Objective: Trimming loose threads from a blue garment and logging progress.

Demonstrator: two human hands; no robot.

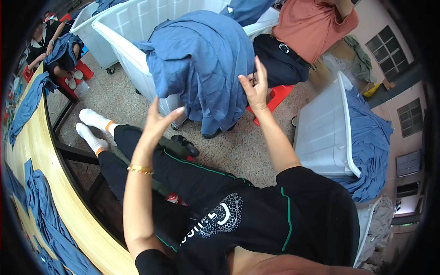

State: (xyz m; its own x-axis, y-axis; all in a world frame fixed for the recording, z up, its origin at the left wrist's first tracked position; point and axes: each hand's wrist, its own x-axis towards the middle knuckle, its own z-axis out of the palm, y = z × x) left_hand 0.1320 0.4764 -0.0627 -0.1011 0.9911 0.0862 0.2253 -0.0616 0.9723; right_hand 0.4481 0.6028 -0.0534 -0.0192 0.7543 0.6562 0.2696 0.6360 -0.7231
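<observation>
A large heap of blue cloth [201,59] bulges over the near side of a white plastic bin [117,43] and hangs down toward the floor. My left hand [160,120] is just below the heap's left lower edge, thumb and fingers spread, with nothing in it. At the heap's right edge is my right hand [255,88], fingers raised and apart, and it holds nothing either. Whether its fingertips brush the cloth I cannot tell. Both hands face each other with the hanging cloth between and beyond them.
A wooden table [55,169] with blue garments [46,206] runs along my left. On the right stands another white bin [323,128] overflowing with blue cloth. A person in an orange shirt [307,27] sits close behind the heap, near a red stool [277,98]. Another person [55,46] sits far left.
</observation>
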